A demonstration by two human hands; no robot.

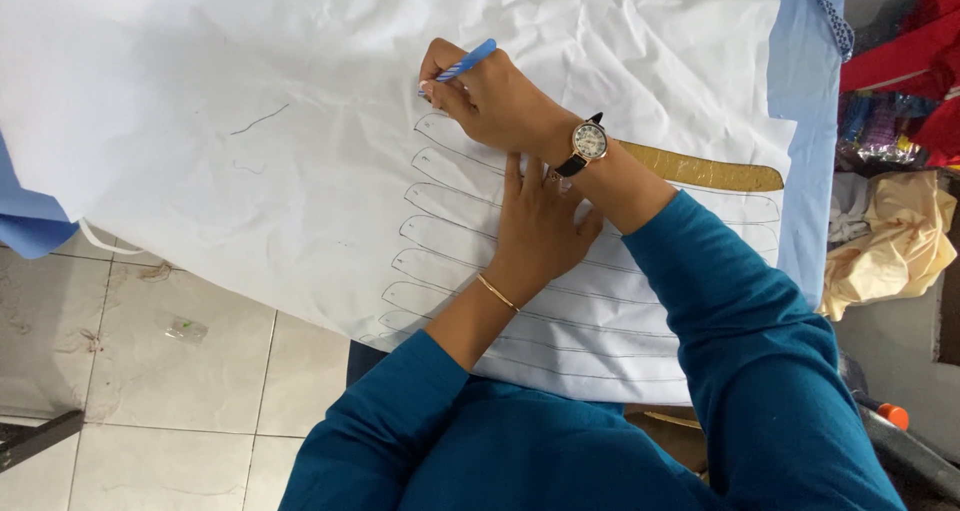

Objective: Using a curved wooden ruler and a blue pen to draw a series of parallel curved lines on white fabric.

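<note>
Teal sleeves (560,441) fill the lower edge of the view, covering both forearms of the person wearing the camera.

Left hand (540,226): laid flat, palm down, fingers together and extended, pressing on the white fabric (300,101). A thin gold bracelet (497,293) sits on its wrist.

Right hand (490,96): crosses above the left hand, fingers closed in a pinch on a blue pen (462,66). The pen tip is hidden behind the fingers, at the fabric surface near the upper end of the drawn outlines. A wristwatch (588,141) with a round pale dial and a dark strap sits on this wrist.

White fabric: wrinkled, spread across the desk and overhanging its near edge. It carries a column of long, narrow traced outlines (440,241), stacked one beside the next and running from the pen down toward the body.

Gold template strip (710,173): long and narrow, lying on the fabric to the right of the wristwatch, partly covered by the right forearm.

Blue cloth (805,121): lies under the white fabric and shows along its right edge.

Surroundings: tiled floor (140,371) at lower left; crumpled beige cloth (890,241) and red cloth (915,41) at the right margin.
</note>
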